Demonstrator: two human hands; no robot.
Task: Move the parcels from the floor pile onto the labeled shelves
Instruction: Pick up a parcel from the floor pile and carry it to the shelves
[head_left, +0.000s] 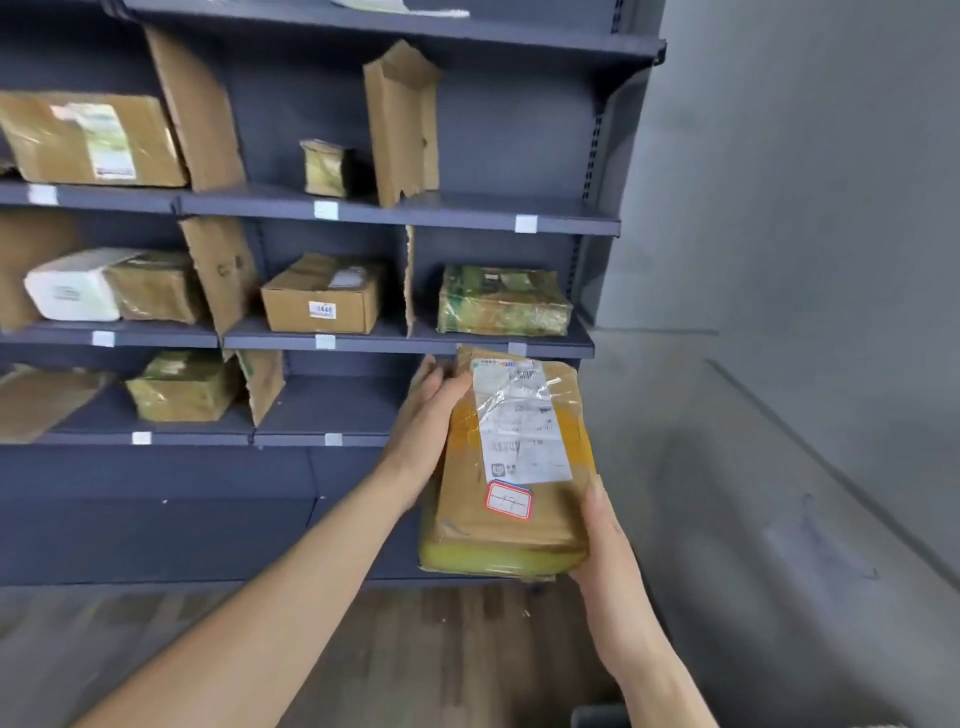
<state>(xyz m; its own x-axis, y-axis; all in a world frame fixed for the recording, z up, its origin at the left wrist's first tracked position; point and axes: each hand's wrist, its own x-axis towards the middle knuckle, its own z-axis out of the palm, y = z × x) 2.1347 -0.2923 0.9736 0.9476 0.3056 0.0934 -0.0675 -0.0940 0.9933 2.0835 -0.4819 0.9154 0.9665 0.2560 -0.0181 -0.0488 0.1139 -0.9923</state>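
A flat brown parcel (498, 525), wrapped in yellowish tape, carries a white shipping label and a red-bordered sticker. I hold it upright in front of the dark shelving unit (467, 343), level with the lowest shelf's right bay. My left hand (426, 415) grips its upper left edge, fingers curled behind it. My right hand (597, 540) grips its lower right corner, thumb on the front. White label tags (325, 341) mark each shelf bay's front edge.
Parcels fill the shelves: a green-taped one (504, 301) just above the held parcel, a cardboard box (322, 304) to its left, a small one (324, 166) higher up. Cardboard dividers (402, 124) separate the bays. A grey wall (805, 182) stands right; wood floor (441, 649) lies below.
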